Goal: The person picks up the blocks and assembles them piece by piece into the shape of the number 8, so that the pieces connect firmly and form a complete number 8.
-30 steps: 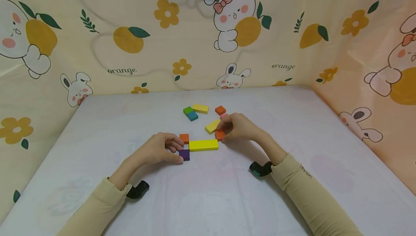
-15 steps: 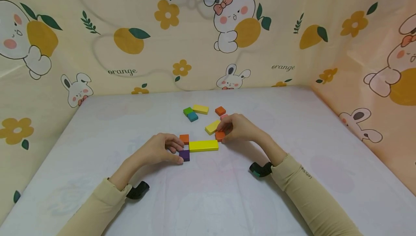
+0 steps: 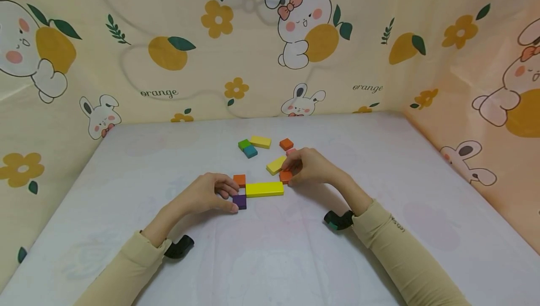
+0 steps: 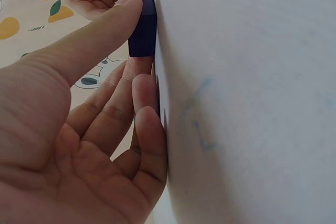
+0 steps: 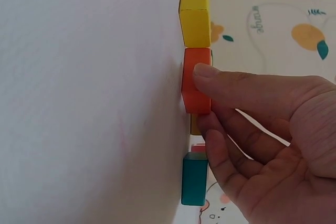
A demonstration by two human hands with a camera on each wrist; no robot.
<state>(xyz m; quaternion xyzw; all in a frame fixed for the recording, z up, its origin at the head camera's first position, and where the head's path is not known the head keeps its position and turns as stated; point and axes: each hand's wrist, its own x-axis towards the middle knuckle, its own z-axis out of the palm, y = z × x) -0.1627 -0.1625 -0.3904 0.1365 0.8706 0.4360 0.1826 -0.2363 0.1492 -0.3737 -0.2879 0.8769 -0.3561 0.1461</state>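
Note:
My left hand (image 3: 206, 194) pinches a small purple block (image 3: 239, 202), the thumb on its near side, as the left wrist view (image 4: 143, 30) also shows. Behind that block sits an orange block (image 3: 239, 180), close to my fingertips. A long bright yellow block (image 3: 264, 189) lies flat, its left end against these two. At its right end my right hand (image 3: 313, 165) pinches another orange block (image 3: 285, 177) between thumb and fingers. In the right wrist view, this orange block (image 5: 196, 85) stands end to end with the yellow block (image 5: 195, 22). My right fingers partly cover a paler yellow block (image 3: 275, 165).
Farther back lie a green block (image 3: 244, 144), a teal block (image 3: 251, 151) and a pale yellow block (image 3: 261, 142). An orange block (image 3: 286, 144) and a partly hidden pink block (image 3: 291, 151) lie beyond my right hand. Patterned cloth (image 3: 249, 62) walls the white table (image 3: 270, 259).

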